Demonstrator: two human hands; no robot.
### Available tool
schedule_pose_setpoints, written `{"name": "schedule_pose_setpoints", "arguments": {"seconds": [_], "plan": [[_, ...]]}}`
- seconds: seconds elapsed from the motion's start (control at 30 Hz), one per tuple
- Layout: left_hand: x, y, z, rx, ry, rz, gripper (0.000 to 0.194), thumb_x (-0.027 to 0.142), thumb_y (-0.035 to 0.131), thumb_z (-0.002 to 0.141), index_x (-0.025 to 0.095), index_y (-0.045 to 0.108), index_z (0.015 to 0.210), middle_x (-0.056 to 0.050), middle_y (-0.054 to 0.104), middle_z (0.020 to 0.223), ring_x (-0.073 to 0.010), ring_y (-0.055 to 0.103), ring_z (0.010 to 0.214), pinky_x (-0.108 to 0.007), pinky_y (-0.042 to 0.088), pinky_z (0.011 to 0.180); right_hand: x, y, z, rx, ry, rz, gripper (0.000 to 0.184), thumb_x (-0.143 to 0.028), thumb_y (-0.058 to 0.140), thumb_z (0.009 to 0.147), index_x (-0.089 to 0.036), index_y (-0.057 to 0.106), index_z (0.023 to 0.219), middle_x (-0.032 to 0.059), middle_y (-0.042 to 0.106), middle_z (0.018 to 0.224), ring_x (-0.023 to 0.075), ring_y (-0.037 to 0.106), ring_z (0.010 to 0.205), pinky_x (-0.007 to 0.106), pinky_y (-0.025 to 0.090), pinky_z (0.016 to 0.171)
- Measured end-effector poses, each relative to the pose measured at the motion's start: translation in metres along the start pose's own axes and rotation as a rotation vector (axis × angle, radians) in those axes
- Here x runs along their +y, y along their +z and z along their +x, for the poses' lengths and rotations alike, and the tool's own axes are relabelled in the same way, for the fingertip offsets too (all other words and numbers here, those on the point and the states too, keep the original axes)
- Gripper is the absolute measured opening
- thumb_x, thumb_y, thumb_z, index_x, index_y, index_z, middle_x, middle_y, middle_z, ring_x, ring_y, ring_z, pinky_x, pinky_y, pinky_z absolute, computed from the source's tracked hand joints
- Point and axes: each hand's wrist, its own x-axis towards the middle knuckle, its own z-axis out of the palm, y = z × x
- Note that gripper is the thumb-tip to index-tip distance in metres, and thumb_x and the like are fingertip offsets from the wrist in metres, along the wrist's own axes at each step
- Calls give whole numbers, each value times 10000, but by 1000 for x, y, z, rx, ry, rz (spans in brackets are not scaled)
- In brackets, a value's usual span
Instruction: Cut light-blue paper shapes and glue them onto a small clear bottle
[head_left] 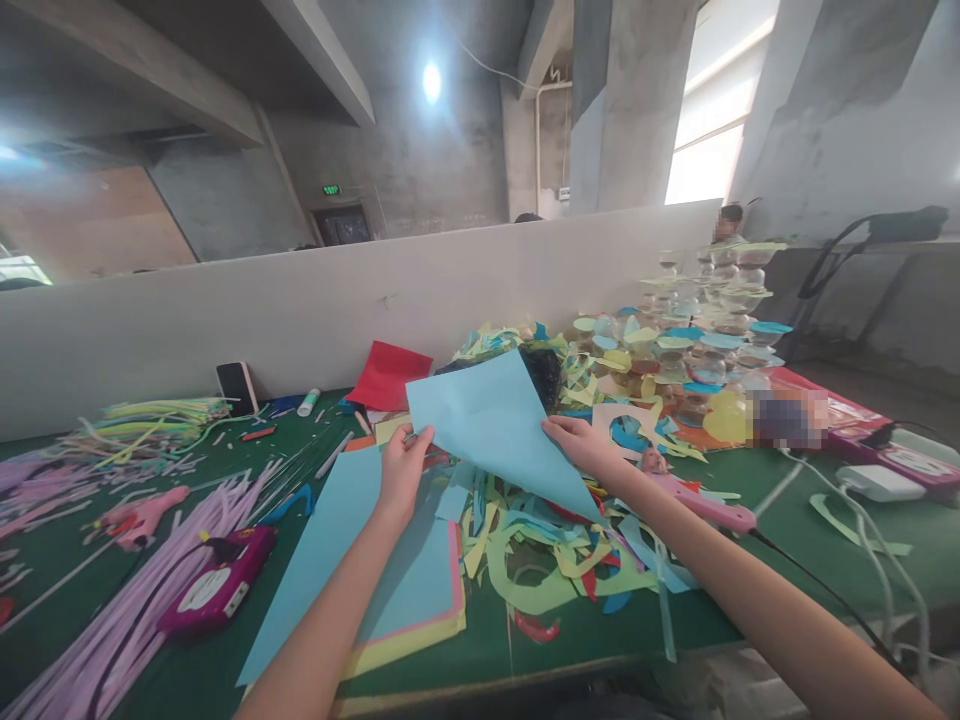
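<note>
My left hand pinches the left edge of a light blue sheet of paper. On its right side, my right hand grips the same sheet, so it hangs tilted between both hands above the table. Below my left forearm lies a stack of coloured paper, blue on top with pink and yellow edges showing underneath. Under the held sheet spreads a heap of cut paper scraps, mostly green and blue. Close to my right forearm rests a pink glue gun with a dark cord.
Lilac strips, a purple box and another pink glue gun lie at left. A phone leans on the white partition. Stacked plastic cups with paper discs rise at right, beside white cables. A person is beyond.
</note>
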Motion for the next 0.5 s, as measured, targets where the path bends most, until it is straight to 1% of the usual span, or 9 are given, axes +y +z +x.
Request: {"name": "schedule_pose_setpoints", "arguments": {"seconds": [0.2,0.3,0.4,0.5], "plan": [[4,4,-5,-22,33,65,353,462,675,748,190,573,949,-38,657,854,-167,629,695,-295,557,607,6,4,2,57,-54,-41,414,-563,462,853,-191,637,803,42,634,731,199,555,645,289,390,548],[5,5,-7,-42,44,36,340,455,672,758,201,578,965,-23,638,849,-160,622,707,-277,552,599,6,4,2,84,-87,-50,418,-575,457,852,-195,615,781,32,604,687,194,529,615,291,373,536],[6,6,-7,-73,10,-64,378,426,711,736,225,571,1024,-17,641,906,-151,628,730,-256,549,583,6,3,1,111,-126,-53,436,-591,429,862,-201,591,756,20,566,645,191,509,604,292,369,540],[7,9,-9,-128,-72,-150,421,412,742,712,233,565,1049,-24,657,980,-140,635,718,-241,535,534,3,3,0,100,-133,-52,450,-598,397,877,-204,573,750,16,555,649,187,502,600,291,373,544]]}}
